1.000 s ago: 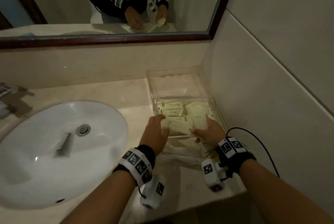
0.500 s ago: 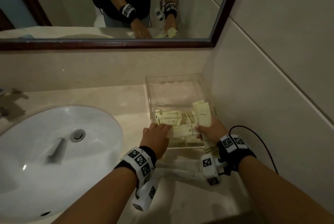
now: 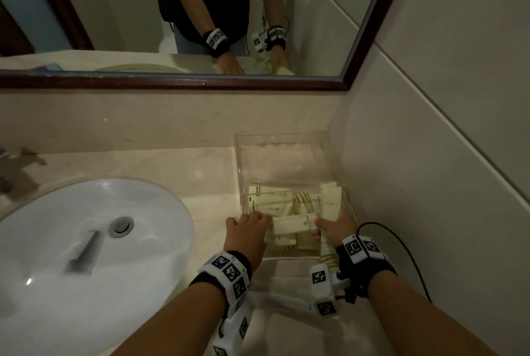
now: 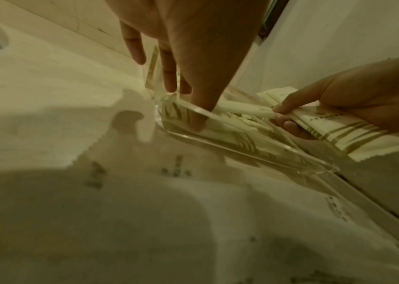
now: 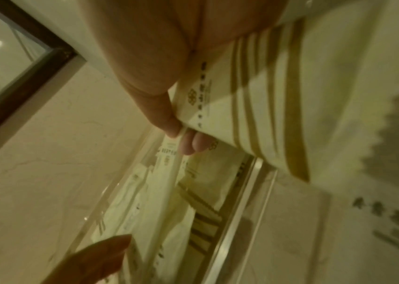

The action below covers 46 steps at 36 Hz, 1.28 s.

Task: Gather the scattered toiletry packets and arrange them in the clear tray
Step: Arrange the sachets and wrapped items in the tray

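The clear tray [image 3: 281, 137] stands on the counter against the right wall, with several cream packets [image 3: 269, 200] lying in its near half. My left hand [image 3: 252, 219] reaches over the tray's near-left corner, and its straight fingers [image 4: 197, 123] press on the packets inside. At the tray's near-right side my right hand [image 3: 327, 226] grips a bundle of gold-striped packets [image 5: 266, 96] that stands tilted against the right wall. The same hand pinches one long packet [image 4: 242, 107] lying crosswise over the others.
A white sink basin [image 3: 86, 241] fills the left, with the tap [image 3: 14, 169] at the far left. A wood-framed mirror [image 3: 172, 80] hangs above the counter. Clear-wrapped items [image 3: 286, 292] lie in front of the tray. A black cable [image 3: 401, 241] loops from my right wrist.
My right hand has stood a bundle of packets up at the tray's right side. The left hand has let go of the shared packet and slid to the near-left corner.
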Each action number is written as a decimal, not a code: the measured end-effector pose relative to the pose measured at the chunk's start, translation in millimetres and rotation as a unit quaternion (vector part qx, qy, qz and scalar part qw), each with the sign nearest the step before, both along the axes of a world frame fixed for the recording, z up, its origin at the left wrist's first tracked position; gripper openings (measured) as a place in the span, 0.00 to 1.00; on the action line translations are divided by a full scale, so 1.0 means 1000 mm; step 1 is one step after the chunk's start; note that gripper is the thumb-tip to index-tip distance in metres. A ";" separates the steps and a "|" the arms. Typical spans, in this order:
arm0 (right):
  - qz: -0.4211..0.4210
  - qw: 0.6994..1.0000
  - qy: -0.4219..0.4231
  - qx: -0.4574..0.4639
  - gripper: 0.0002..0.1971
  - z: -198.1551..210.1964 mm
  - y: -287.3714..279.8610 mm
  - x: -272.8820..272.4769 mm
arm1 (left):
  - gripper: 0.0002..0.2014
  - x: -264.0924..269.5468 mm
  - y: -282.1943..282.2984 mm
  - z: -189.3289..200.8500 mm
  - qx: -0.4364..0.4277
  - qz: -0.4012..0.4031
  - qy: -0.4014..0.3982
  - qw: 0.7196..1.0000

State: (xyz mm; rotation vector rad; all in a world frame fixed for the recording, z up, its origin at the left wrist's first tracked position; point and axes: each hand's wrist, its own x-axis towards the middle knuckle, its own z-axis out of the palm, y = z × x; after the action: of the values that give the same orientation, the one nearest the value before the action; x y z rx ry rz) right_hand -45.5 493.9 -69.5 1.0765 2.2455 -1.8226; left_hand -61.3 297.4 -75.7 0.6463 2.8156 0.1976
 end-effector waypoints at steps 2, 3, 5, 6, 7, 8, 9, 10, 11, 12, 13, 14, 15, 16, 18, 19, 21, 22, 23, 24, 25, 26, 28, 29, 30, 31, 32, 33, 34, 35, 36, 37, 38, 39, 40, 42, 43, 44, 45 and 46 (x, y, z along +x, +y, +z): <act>-0.006 1.000 -0.005 0.007 0.13 -0.002 -0.001 -0.001 | 0.24 -0.001 0.002 -0.001 -0.002 0.005 0.007 1.000; -0.008 1.000 -0.010 0.014 0.12 -0.004 -0.002 -0.002 | 0.23 -0.002 0.002 -0.001 -0.002 0.008 0.009 1.000; -0.007 0.999 -0.019 0.025 0.09 -0.006 -0.002 -0.002 | 0.23 -0.002 0.004 -0.002 0.002 0.013 0.010 1.000; -0.005 0.999 -0.021 0.025 0.07 -0.006 -0.002 -0.002 | 0.23 -0.001 0.004 -0.002 0.003 0.015 0.010 1.000; -0.002 0.999 -0.025 0.026 0.05 -0.006 -0.002 -0.002 | 0.23 -0.001 0.005 -0.002 0.006 0.016 0.010 1.000; 0.001 0.999 -0.030 0.029 0.04 -0.005 -0.001 -0.002 | 0.24 -0.001 0.005 -0.002 0.009 0.018 0.010 1.000; 0.004 0.999 -0.033 0.031 0.04 -0.005 -0.001 -0.001 | 0.24 0.000 0.005 -0.001 0.014 0.019 0.011 1.000; 0.007 0.999 -0.034 0.030 0.04 -0.005 0.000 -0.001 | 0.24 0.000 0.005 -0.001 0.018 0.021 0.013 1.000; 0.008 0.999 -0.035 0.026 0.04 -0.006 0.001 0.000 | 0.25 0.001 0.004 0.000 0.020 0.021 0.016 0.999; 0.007 0.999 -0.035 0.027 0.04 -0.007 0.002 0.001 | 0.25 0.001 0.004 0.000 0.021 0.019 0.018 0.999; 0.003 0.999 -0.036 0.031 0.06 -0.008 0.003 0.002 | 0.26 0.001 0.003 0.001 0.020 0.016 0.017 1.000; -0.001 0.999 -0.037 0.035 0.09 -0.009 0.003 0.003 | 0.27 0.001 0.002 0.002 0.020 0.012 0.012 1.000; -0.003 0.999 -0.039 0.037 0.10 -0.008 0.004 0.005 | 0.27 0.001 0.001 0.003 0.021 0.009 0.006 1.000; -0.004 0.998 -0.044 0.034 0.10 -0.008 0.005 0.007 | 0.28 0.001 0.000 0.003 0.023 0.007 0.000 1.000; 0.001 0.998 -0.058 0.017 0.09 -0.006 0.007 0.010 | 0.28 0.002 -0.001 0.005 0.031 0.003 -0.005 1.000; 0.009 0.998 -0.067 0.008 0.08 -0.003 0.007 0.012 | 0.27 0.002 -0.001 0.007 0.036 0.000 -0.004 0.999; 0.020 0.997 -0.074 0.000 0.08 0.000 0.008 0.014 | 0.27 0.003 -0.002 0.008 0.037 -0.008 -0.004 0.999; 0.020 0.997 -0.072 0.002 0.08 -0.001 0.008 0.014 | 0.28 0.003 -0.002 0.008 0.031 -0.012 -0.006 0.999; 0.016 0.997 -0.070 0.007 0.08 -0.001 0.008 0.014 | 0.29 0.003 -0.002 0.008 0.021 -0.018 -0.013 1.000; 0.013 0.997 -0.069 0.013 0.09 -0.001 0.008 0.014 | 0.30 0.003 -0.003 0.007 0.010 -0.022 -0.025 0.999; 0.013 0.997 -0.072 0.018 0.09 -0.001 0.008 0.014 | 0.29 0.003 -0.003 0.006 0.002 -0.024 -0.035 0.999; 0.019 0.997 -0.076 0.023 0.10 -0.003 0.009 0.013 | 0.28 0.003 -0.003 0.005 -0.001 -0.024 -0.042 0.999; 0.039 0.995 -0.083 0.041 0.11 -0.002 0.008 0.013 | 0.26 0.004 -0.004 0.004 0.000 -0.024 -0.036 0.999; 0.046 0.994 -0.079 0.056 0.11 -0.001 0.006 0.014 | 0.24 0.005 -0.004 0.004 0.001 -0.024 -0.027 0.999; 0.052 0.993 -0.073 0.071 0.11 -0.002 0.006 0.014 | 0.23 0.005 -0.004 0.004 0.004 -0.023 -0.019 1.000; 0.057 0.993 -0.063 0.085 0.12 -0.002 0.005 0.014 | 0.22 0.005 -0.005 0.004 0.009 -0.021 -0.012 1.000; 0.063 0.991 -0.059 0.098 0.13 -0.001 0.005 0.015 | 0.21 0.005 -0.005 0.004 0.015 -0.018 -0.007 1.000; 0.074 0.989 -0.055 0.113 0.14 0.001 0.003 0.015 | 0.21 0.005 -0.005 0.004 0.020 -0.016 -0.003 1.000; 0.091 0.984 -0.066 0.137 0.16 0.003 0.003 0.016 | 0.20 0.005 -0.006 0.003 0.022 -0.015 0.000 1.000; 0.111 0.978 -0.077 0.160 0.18 0.006 0.004 0.016 | 0.20 0.005 -0.006 0.003 0.024 -0.015 0.001 1.000; 0.131 0.970 -0.095 0.180 0.20 0.007 0.005 0.016 | 0.20 0.005 -0.006 0.002 0.024 -0.015 0.002 1.000; 0.147 0.964 -0.104 0.197 0.21 0.008 0.007 0.017 | 0.20 0.005 -0.007 0.001 0.025 -0.015 0.000 1.000; 0.161 0.957 -0.123 0.209 0.22 0.010 0.008 0.018 | 0.20 0.006 -0.007 0.000 0.027 -0.014 -0.003 1.000; 0.175 0.949 -0.134 0.225 0.24 0.010 0.009 0.018 | 0.19 0.006 -0.007 0.000 0.029 -0.013 -0.005 0.999; 0.186 0.943 -0.149 0.234 0.27 0.011 0.009 0.018 | 0.19 0.007 -0.008 -0.001 0.030 -0.012 -0.007 0.999; 0.212 0.931 -0.159 0.250 0.27 0.013 0.008 0.019 | 0.19 0.008 -0.009 -0.002 0.032 -0.009 -0.009 0.999; 0.222 0.927 -0.154 0.259 0.24 0.014 0.008 0.020 | 0.19 0.008 -0.010 -0.003 0.033 -0.009 -0.009 0.999; 0.224 0.927 -0.151 0.262 0.21 0.016 0.007 0.021 | 0.19 0.008 -0.011 -0.003 0.034 -0.010 -0.008 0.999; 0.226 0.928 -0.140 0.262 0.20 0.016 0.008 0.021 | 0.19 0.008 -0.011 -0.003 0.036 -0.012 -0.008 0.999; 0.221 0.931 -0.135 0.257 0.19 0.016 0.008 0.022 | 0.19 0.009 -0.012 -0.002 0.038 -0.013 -0.009 0.999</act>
State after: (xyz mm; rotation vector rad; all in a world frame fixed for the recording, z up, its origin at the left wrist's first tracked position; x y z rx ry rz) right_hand -23.0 502.0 -53.4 0.7135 2.5698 -0.8826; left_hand -52.6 285.4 -78.0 0.6949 2.7929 0.3042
